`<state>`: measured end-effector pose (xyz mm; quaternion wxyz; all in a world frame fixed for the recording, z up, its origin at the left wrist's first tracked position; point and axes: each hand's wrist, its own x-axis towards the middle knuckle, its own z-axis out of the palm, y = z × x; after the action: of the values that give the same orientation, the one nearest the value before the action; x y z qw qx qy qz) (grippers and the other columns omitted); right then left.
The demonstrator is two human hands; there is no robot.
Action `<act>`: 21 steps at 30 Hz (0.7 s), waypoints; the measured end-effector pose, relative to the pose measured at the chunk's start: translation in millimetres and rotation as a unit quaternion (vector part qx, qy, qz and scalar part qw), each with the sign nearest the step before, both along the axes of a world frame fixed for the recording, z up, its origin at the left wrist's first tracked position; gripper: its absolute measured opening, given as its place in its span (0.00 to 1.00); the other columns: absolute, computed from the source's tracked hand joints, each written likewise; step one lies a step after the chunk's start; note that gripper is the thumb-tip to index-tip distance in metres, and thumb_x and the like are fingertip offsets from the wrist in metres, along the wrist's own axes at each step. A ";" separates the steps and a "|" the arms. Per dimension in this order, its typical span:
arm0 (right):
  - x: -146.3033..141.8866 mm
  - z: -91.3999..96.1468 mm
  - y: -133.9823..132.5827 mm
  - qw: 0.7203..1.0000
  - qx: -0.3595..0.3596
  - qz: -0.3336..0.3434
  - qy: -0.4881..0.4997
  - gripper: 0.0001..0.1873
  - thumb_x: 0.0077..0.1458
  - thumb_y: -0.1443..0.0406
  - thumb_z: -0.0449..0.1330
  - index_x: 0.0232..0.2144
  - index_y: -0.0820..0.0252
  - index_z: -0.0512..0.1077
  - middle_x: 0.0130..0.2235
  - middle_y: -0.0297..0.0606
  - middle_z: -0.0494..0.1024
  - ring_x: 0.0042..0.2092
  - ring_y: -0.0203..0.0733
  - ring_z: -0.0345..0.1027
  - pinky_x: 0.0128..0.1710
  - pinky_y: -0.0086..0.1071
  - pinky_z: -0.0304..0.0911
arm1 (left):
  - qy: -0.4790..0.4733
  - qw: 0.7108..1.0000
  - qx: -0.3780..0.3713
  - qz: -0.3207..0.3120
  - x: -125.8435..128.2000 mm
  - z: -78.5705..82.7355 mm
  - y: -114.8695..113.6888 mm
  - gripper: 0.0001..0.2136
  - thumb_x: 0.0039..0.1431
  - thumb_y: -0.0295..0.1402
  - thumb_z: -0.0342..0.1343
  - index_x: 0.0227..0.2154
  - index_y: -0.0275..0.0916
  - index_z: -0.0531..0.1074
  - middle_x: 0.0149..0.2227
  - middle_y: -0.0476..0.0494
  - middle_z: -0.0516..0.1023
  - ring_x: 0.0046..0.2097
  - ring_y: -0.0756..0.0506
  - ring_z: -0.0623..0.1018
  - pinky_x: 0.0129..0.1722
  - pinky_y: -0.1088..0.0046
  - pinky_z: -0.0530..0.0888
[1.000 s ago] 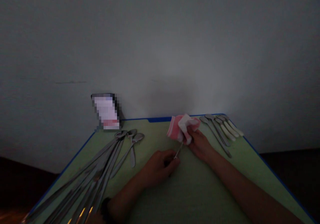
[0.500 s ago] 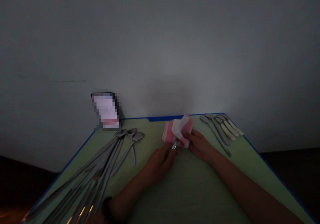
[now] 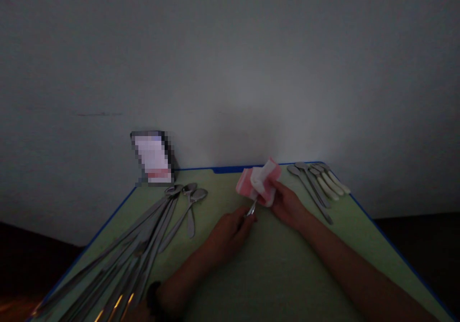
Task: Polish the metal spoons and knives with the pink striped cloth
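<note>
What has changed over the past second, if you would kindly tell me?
The right hand and pink-and-white cloth came left and nearer the person, then drew slightly back; the cloth's folds shifted. The left hand, gripping a metal utensil, edged forward. Nothing was taken up or let go. The left-side cutlery, right-side cutlery and blurred phone-like device stayed put.

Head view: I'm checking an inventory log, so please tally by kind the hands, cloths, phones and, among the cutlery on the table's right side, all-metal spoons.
Hands: 2 (left hand, right hand)
Pink-and-white cloth: 1
Phone: 1
All-metal spoons, right side: 2
Total: 6
</note>
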<state>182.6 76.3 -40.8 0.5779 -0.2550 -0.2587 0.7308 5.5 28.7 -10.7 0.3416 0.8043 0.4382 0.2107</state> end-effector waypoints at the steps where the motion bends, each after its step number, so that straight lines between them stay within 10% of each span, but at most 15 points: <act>1: -0.6 0.0 -1.0 1.000 0.000 -0.007 -0.013 0.11 0.49 0.63 0.58 0.36 0.62 0.70 0.35 0.39 0.76 0.37 0.40 0.68 0.37 0.35 0.65 | 0.001 1.000 0.002 -0.004 -0.1 0.0 -0.1 0.13 0.63 0.37 0.39 0.34 0.37 0.66 0.26 0.49 0.70 0.28 0.49 0.70 0.27 0.76 0.63; 21: -2.7 6.8 -8.1 0.998 -0.008 -0.006 -0.055 0.14 0.44 0.62 0.63 0.34 0.64 0.71 0.33 0.39 0.77 0.36 0.40 0.70 0.37 0.34 0.65 | 0.019 0.999 0.016 -0.019 -0.5 -1.3 -0.9 0.13 0.63 0.37 0.39 0.34 0.37 0.66 0.26 0.49 0.70 0.27 0.49 0.71 0.27 0.76 0.62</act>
<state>179.9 68.2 -34.0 0.5653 -0.3011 -0.2826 0.7141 5.1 27.8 -12.0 0.3239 0.8220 0.4255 0.1959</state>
